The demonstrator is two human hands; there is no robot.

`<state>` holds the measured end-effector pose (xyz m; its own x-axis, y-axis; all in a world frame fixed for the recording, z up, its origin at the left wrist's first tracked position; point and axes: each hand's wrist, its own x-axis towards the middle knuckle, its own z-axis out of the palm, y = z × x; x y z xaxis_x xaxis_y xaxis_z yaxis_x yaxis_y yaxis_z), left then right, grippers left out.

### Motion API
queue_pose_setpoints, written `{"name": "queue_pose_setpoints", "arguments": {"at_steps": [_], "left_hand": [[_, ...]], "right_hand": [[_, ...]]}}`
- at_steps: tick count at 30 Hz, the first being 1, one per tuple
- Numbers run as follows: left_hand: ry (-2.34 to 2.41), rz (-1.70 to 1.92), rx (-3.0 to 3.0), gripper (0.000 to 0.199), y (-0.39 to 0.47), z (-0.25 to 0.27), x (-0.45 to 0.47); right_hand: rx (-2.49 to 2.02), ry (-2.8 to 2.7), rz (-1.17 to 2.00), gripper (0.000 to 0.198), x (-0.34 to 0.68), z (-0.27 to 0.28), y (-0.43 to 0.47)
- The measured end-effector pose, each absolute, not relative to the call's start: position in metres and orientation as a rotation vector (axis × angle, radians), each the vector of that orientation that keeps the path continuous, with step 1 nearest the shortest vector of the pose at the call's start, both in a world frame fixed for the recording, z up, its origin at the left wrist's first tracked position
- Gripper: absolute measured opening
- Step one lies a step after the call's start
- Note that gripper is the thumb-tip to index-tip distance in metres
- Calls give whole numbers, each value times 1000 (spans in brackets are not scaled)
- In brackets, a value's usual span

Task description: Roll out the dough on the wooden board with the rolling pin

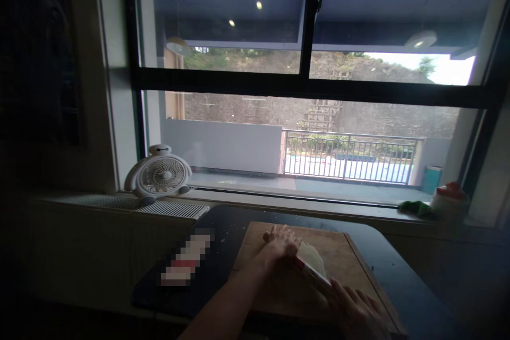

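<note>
A wooden board (255, 276) lies on the dark table. Across it, slanting from far left to near right, runs a rolling pin (314, 275) with a red mark along its middle and a rounded knob at its far end. My left hand (282, 241) is closed over the pin's far part, its fingers bent across it. My right hand (354, 303) grips the near end, its fingers dim and partly blurred. Beyond the pin, between the hands, shows a thin pale sheet of dough (313, 256). The pin hides the dough's near side.
The dark table (382, 247) has rounded corners. A blurred-out item (186, 260) lies on its left side. A white fan (165, 175) stands on the ledge beside a vent grille. At the right of the sill are a green cloth (416, 208) and a red-topped container (449, 202).
</note>
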<state>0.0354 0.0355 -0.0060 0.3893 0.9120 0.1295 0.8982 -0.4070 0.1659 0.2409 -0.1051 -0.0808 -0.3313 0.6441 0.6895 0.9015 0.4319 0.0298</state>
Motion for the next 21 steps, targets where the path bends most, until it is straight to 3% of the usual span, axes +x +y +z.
{"name": "queue_pose_setpoints", "arguments": {"at_steps": [6, 12, 21], "left_hand": [[1754, 325, 2483, 46, 64, -6, 60], [1711, 423, 2557, 50, 22, -13, 16], [1670, 466, 2669, 58, -24, -21, -35]], "right_hand": [[-1348, -1997, -696, 31, 241, -80, -103], [-1206, -2024, -786, 33, 234, -83, -115], [-1212, -2036, -673, 29, 215, -75, -129]]}}
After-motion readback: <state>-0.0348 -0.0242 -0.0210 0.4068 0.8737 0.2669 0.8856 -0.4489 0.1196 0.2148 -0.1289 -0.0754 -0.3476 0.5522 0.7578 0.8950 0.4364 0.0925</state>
